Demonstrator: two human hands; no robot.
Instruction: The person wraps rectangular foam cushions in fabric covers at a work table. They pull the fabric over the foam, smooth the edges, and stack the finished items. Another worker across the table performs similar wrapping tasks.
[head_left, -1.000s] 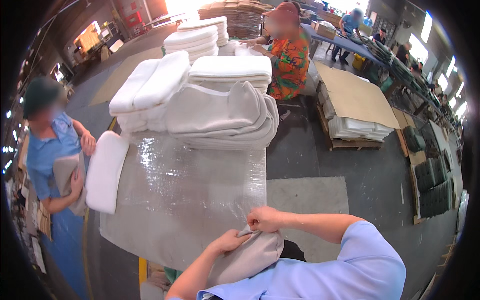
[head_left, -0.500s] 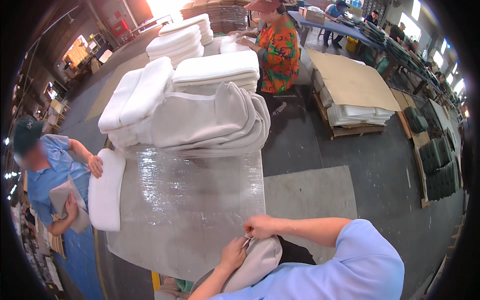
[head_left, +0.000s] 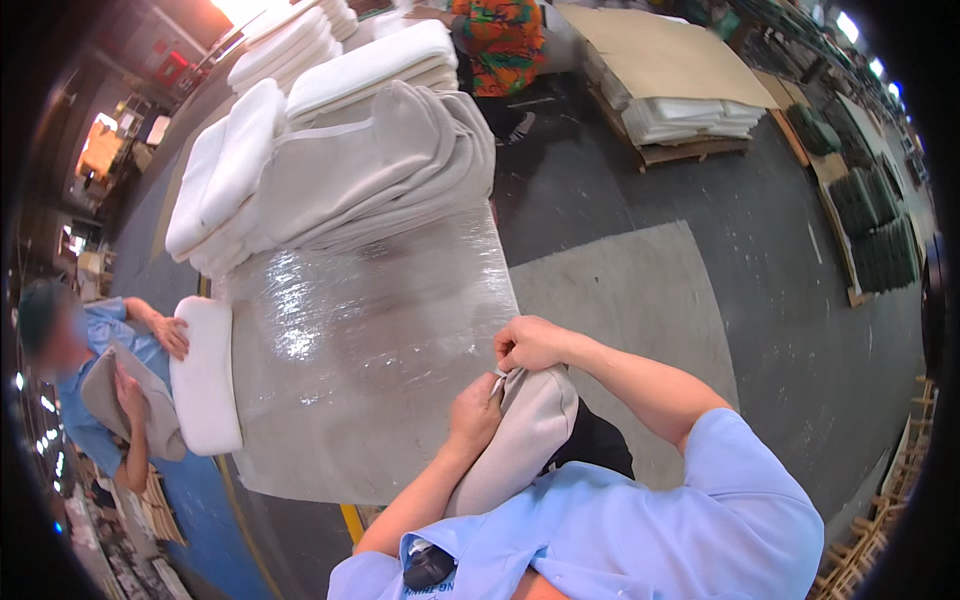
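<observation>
A padded grey cushion cover rests against my body at the near edge of the table. My left hand is closed round its edge, beside a small whitish strip at the cover's opening. Just beyond, my right hand pinches that same edge near the upper corner. The two hands are close together, and the spot between their fingertips is too small to make out in detail.
The table has a shiny plastic-wrapped top. Grey covers and white foam pads are piled at its far end. At left, a co-worker holds a white pad and a grey cover. A pallet stack stands at far right.
My view has tipped downward, so the table and piles sit higher in the picture. Both hands keep their grip on the cover's edge. The co-worker at left still holds the white pad.
</observation>
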